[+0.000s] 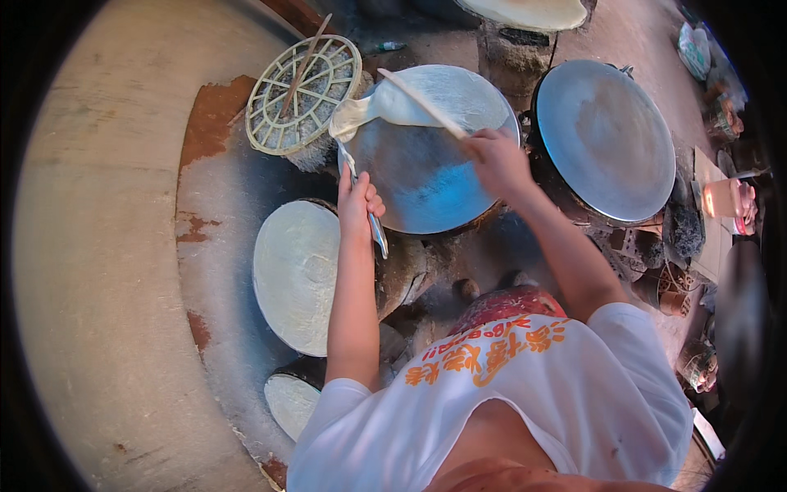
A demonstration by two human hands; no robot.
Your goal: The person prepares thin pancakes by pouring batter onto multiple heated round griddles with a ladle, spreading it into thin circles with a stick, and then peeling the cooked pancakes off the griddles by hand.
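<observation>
My left hand is closed around the handle of a metal ladle, whose batter-coated bowl is at the left rim of a large round griddle. Pale batter lies in a thick band and a thin layer over the griddle's far part, joining up with the ladle's bowl. In my right hand is one end of a flat wooden spreader, which slants up and left across the batter. The near part of the griddle shows bare, dark metal.
A second griddle stands to the right. A round slatted rack with a stick on it is at the upper left. A wide pan of pale batter and a smaller one stand left of my left arm.
</observation>
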